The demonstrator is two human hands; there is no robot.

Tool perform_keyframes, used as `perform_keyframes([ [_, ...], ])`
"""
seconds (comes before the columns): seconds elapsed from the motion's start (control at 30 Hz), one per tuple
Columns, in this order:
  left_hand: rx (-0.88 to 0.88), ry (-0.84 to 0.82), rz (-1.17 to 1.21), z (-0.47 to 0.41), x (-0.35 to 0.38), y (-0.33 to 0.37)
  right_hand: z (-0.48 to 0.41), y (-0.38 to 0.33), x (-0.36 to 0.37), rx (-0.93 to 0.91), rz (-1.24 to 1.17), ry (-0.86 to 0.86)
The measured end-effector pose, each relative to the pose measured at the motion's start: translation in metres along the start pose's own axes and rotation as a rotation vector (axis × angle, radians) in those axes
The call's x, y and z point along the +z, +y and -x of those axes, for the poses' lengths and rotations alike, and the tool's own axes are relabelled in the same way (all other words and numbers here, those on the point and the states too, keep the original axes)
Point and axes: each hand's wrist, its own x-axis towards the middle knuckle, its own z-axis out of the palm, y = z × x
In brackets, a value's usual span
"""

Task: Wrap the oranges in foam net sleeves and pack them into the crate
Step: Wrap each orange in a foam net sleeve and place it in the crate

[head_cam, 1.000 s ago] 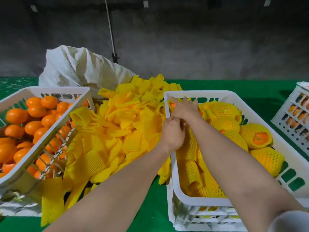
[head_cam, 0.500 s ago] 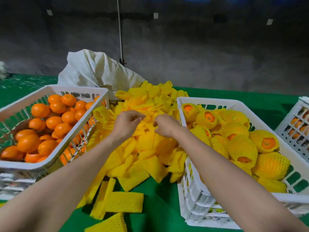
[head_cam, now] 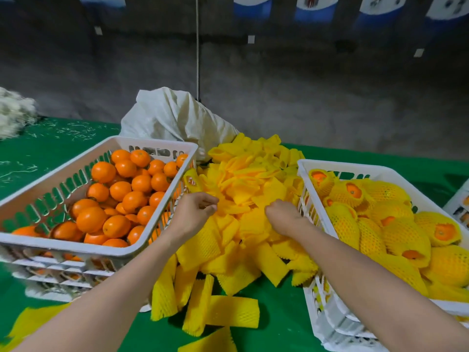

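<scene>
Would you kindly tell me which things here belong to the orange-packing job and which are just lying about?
Job: loose oranges; their white crate; foam net sleeves; packing crate; wrapped oranges.
Lying about: white sack; pale fluff pile; crate at right edge.

No legible text, number or brand recorded anywhere. Candidates checked: far wall of the left-hand crate (head_cam: 154, 151), toward the table's left edge, carries a row of letter-like shapes, too blurred for me to read. Far wall of the right-hand crate (head_cam: 350, 175), toward the table's right edge, shows similar dark shapes, partly hidden behind wrapped fruit and also unreadable. Blue and white panels (head_cam: 312, 3) along the top of the back wall bear small dark marks, cut off by the frame's edge and not decipherable. Small pale tags (head_cam: 251, 39) on that wall look blank at this sharpness.
</scene>
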Motion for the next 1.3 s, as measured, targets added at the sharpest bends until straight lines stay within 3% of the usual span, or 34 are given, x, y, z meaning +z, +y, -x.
perform_keyframes([
  [0.2,-0.017,-0.186,-0.104,-0.004,-0.005,0.003,0.008,-0.048,-0.076,-0.103,-0.309,0.388],
  [0.27,0.049,-0.094,-0.106,-0.004,-0.014,0.003,0.008,-0.057,-0.096,-0.099,-0.492,0.481],
  [0.37,0.09,0.065,-0.018,0.0,-0.036,0.002,0.003,-0.072,-0.111,-0.083,-0.557,0.494],
  [0.47,0.109,0.139,-0.077,0.003,-0.065,0.0,-0.006,-0.094,-0.121,-0.075,-0.622,0.551],
  [0.57,0.096,0.185,-0.08,0.002,-0.099,-0.007,-0.022,-0.125,-0.134,-0.166,-0.876,0.656],
  [0.73,-0.002,0.141,0.021,-0.001,-0.161,-0.033,-0.064,-0.19,-0.144,-0.09,-1.44,0.508],
  [0.83,-0.103,0.119,0.146,-0.013,-0.191,-0.058,-0.09,-0.231,-0.145,0.047,-1.582,0.373],
  [0.9,-0.196,0.067,0.37,-0.024,-0.206,-0.071,-0.098,-0.253,-0.145,0.173,-1.689,0.354],
  [0.97,-0.3,0.154,0.419,-0.041,-0.215,-0.092,-0.106,-0.267,-0.143,0.276,-1.839,0.301],
  [1.03,-0.292,0.15,0.016,-0.056,-0.221,-0.122,-0.111,-0.273,-0.141,0.389,-1.962,0.213],
  [1.17,-0.4,-0.416,-0.875,-0.065,-0.211,-0.181,-0.114,-0.271,-0.138,0.446,-2.109,0.12],
  [1.2,-0.385,-0.493,-1.044,-0.066,-0.21,-0.188,-0.114,-0.27,-0.137,0.464,-2.134,0.111],
  [1.3,-0.299,-0.473,-1.195,-0.071,-0.206,-0.198,-0.112,-0.268,-0.135,0.489,-2.227,0.078],
])
